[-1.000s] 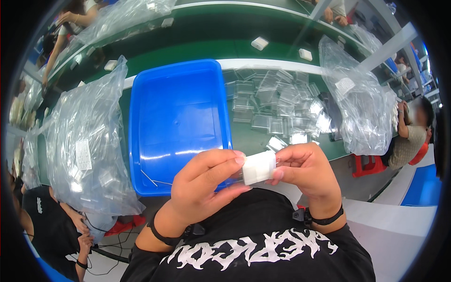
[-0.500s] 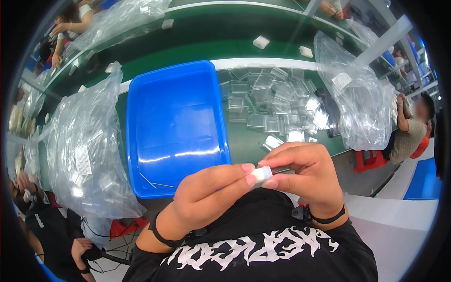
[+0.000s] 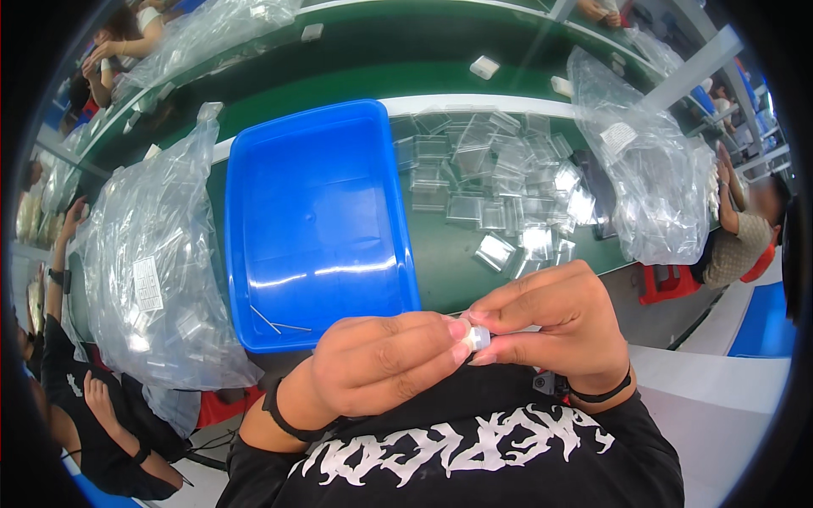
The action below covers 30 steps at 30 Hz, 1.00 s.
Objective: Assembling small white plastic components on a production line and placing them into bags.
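My left hand (image 3: 381, 368) and my right hand (image 3: 555, 326) meet in front of my chest, fingertips pinched together on a small white item (image 3: 479, 338), mostly hidden by the fingers. Just beyond the hands stands a blue plastic tray (image 3: 318, 220) on the green table, with two thin metal pins (image 3: 275, 322) lying in its near corner. Right of the tray lies a heap of small clear plastic bags (image 3: 495, 186).
A large clear bag of packets (image 3: 152, 271) stands left of the tray, another one (image 3: 652, 178) at the right. White small boxes (image 3: 484, 66) lie on the far green belt. Other people sit at left (image 3: 93, 415), right (image 3: 745, 237) and far left (image 3: 118, 42).
The white item was flat and wide between my hands; now it is squeezed small between my fingertips. My hands have dropped a little lower and closer together.
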{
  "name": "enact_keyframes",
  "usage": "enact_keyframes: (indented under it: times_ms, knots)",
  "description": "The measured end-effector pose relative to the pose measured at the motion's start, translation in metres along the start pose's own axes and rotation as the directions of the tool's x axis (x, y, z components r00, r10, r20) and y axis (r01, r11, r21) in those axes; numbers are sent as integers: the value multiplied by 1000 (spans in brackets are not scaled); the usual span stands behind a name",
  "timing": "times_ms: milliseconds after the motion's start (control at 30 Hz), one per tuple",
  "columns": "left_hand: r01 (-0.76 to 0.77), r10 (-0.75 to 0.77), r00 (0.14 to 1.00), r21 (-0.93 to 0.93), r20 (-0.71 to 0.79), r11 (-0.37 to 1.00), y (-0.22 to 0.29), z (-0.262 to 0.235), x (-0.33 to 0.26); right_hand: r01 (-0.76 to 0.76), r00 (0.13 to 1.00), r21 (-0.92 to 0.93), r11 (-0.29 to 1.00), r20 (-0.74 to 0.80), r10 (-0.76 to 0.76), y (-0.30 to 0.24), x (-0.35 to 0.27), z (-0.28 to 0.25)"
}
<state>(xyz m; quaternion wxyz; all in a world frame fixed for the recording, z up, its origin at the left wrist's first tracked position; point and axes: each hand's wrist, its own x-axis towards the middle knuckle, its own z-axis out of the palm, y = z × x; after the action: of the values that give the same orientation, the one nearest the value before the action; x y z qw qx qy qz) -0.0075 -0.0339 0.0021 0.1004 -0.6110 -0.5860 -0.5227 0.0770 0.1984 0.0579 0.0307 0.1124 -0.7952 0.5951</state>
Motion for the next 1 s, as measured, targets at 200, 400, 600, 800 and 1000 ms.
enact_keyframes:
  times_ms: [200, 400, 600, 800, 1000]
  knots:
    - [8, -9, 1000, 37, 30, 999, 1, 1, 0, 28, 999, 9, 1000, -16, -27, 12, 1, 5]
    - [554, -559, 828, -106, -31, 826, 8, 4, 5, -153, 976, 186, 970, -124, 178, 12, 1, 4]
    - [542, -640, 761, -439, -108, 717, 1, 14, -4, 143, 989, -10, 990, -33, -144, 18, -3, 1]
    - [598, -706, 707, -563, 34, 571, 6, 12, 0, 159, 983, -59, 986, -89, -164, 15, -2, 9]
    - [647, -713, 693, -527, 106, 551, 8, 7, 5, 190, 977, -51, 981, -92, -194, 15, -4, 8]
